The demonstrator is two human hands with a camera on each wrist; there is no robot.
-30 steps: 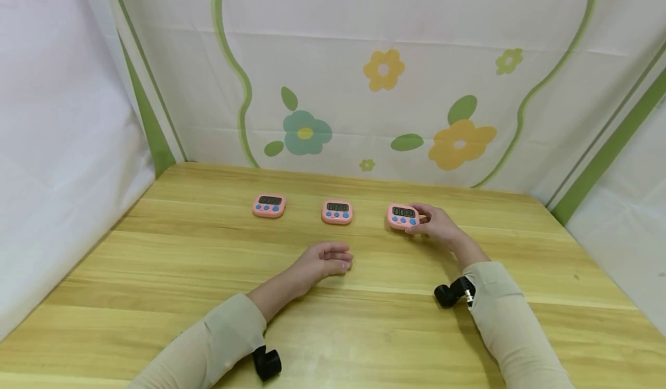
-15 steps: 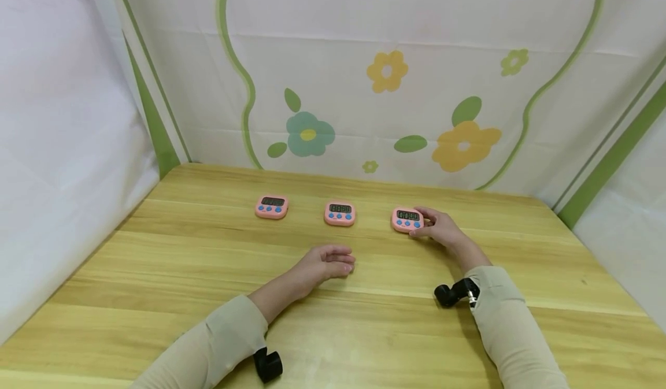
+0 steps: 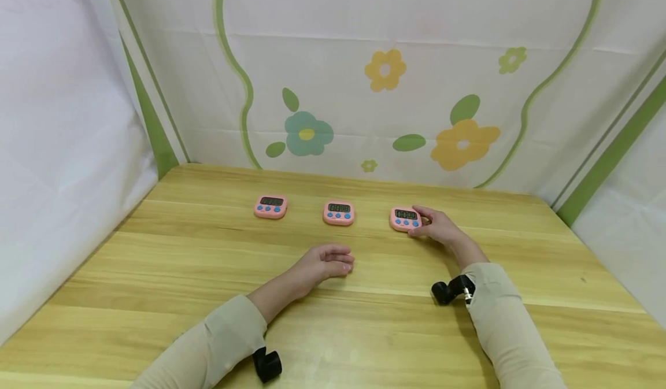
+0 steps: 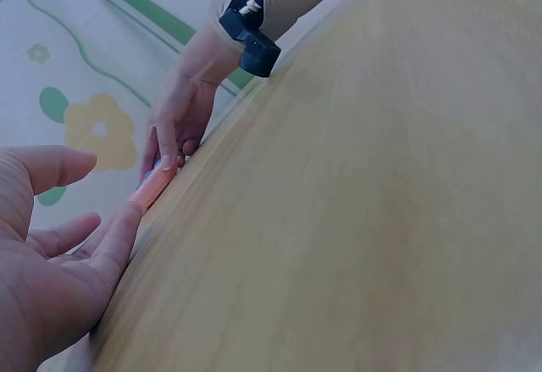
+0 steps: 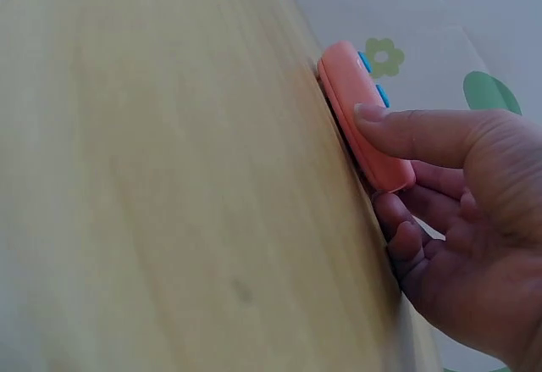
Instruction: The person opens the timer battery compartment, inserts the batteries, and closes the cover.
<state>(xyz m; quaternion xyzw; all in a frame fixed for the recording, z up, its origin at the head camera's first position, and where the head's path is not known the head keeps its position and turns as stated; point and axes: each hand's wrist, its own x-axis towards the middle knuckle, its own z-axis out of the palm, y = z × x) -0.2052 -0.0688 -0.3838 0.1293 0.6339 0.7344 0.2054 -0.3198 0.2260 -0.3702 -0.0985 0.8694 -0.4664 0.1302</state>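
A row of three pink digital timers with blue buttons stands toward the back of the table: a left timer (image 3: 270,207), a middle timer (image 3: 339,213) and a right timer (image 3: 405,219). My right hand (image 3: 439,227) grips the right timer by its right end. In the right wrist view the thumb (image 5: 423,133) presses its near side edge, while the other fingers go behind and under that end. The timer lies on or just at the tabletop. My left hand (image 3: 319,267) rests relaxed on the table in front of the middle timer, holding nothing.
The wooden table (image 3: 364,331) ends at the back against a white curtain (image 3: 338,88) printed with flowers. White cloth (image 3: 67,146) hangs at the left side as well. A black wrist camera (image 3: 267,365) juts from the left sleeve, another black camera (image 3: 451,289) from the right.
The head view has shifted slightly. My right hand stays at the right timer with hardly any movement, and my left hand keeps its place on the table.
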